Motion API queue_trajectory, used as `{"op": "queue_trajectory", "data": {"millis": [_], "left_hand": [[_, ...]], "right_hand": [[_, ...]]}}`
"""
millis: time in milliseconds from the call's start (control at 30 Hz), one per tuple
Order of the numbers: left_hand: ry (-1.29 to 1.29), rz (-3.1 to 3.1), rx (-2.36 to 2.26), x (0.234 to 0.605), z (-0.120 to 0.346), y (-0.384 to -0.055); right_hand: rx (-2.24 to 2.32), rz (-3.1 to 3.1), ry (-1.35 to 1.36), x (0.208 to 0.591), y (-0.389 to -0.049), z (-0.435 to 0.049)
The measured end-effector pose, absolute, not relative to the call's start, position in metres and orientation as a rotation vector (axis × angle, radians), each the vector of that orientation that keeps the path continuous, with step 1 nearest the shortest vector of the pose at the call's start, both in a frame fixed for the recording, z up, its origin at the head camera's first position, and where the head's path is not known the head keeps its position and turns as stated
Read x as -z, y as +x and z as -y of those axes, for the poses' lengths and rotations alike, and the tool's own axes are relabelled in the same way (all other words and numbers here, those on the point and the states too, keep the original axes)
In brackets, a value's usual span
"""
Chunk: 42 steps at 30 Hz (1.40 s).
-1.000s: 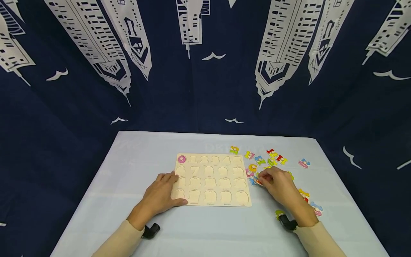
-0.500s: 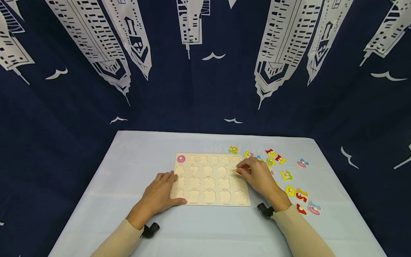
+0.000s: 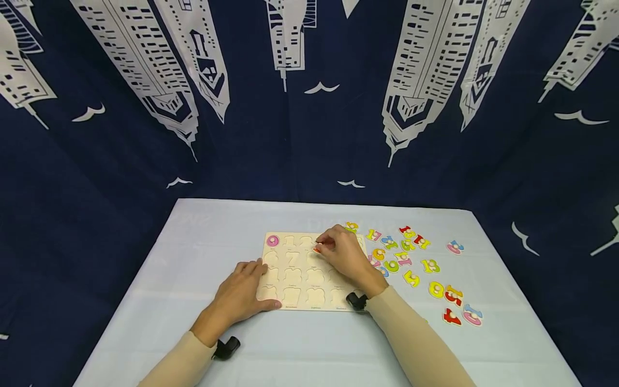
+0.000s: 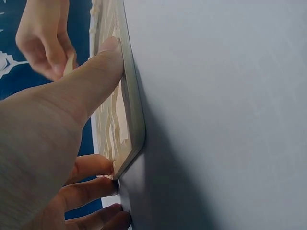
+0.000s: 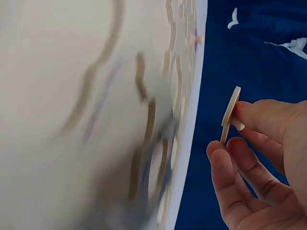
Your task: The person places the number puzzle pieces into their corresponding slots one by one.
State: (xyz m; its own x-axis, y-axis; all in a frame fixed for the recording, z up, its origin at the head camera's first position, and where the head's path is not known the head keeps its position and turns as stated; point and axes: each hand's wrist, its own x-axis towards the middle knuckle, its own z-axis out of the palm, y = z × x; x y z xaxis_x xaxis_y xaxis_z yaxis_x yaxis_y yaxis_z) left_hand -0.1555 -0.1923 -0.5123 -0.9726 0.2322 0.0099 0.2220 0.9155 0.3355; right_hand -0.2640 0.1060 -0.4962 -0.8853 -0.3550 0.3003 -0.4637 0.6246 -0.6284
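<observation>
A pale wooden number board (image 3: 303, 287) with several shaped recesses lies on the table. A pink zero (image 3: 273, 241) sits in its top left recess. My left hand (image 3: 238, 293) rests on the board's left side; in the left wrist view its thumb (image 4: 98, 72) presses the near edge and fingertips touch the corner. Above the board's upper middle, my right hand (image 3: 344, 257) pinches a number puzzle piece (image 5: 231, 112). That piece appears edge-on in the right wrist view, raised off the board, with a small knob. Some red shows on it in the head view, but its digit cannot be read.
Right of the board, several colourful number pieces (image 3: 430, 266) are scattered, some overlapping. A red four (image 3: 452, 317) lies nearest the front among them. The white-covered table (image 3: 217, 226) ends at a dark blue printed cloth (image 3: 290, 161) behind.
My right hand has moved left from the scattered pieces to over the board's upper middle, carrying the number puzzle piece. My left hand has stayed on the board.
</observation>
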Motion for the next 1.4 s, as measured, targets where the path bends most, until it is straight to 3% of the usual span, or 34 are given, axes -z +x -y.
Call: {"op": "queue_trajectory", "data": {"millis": [500, 733, 900, 1167, 1400], "left_hand": [[0.373, -3.050, -0.524, 0.511, 0.195, -0.152], [0.376, -3.049, -0.519, 0.512, 0.193, -0.152], [0.377, -3.044, -0.518, 0.512, 0.192, -0.152], [0.375, -3.043, -0.518, 0.511, 0.191, -0.153], [0.375, -3.047, -0.510, 0.510, 0.191, -0.154]], "right_hand": [[-1.137, 2.743, 0.756, 0.528, -0.306, -0.026], [-0.966, 2.782, 0.696, 0.569, -0.335, -0.010], [-0.897, 2.840, 0.671, 0.572, -0.341, -0.010], [-0.977, 2.855, 0.679, 0.521, -0.309, -0.014], [-1.025, 2.883, 0.722, 0.504, -0.298, -0.022]]}}
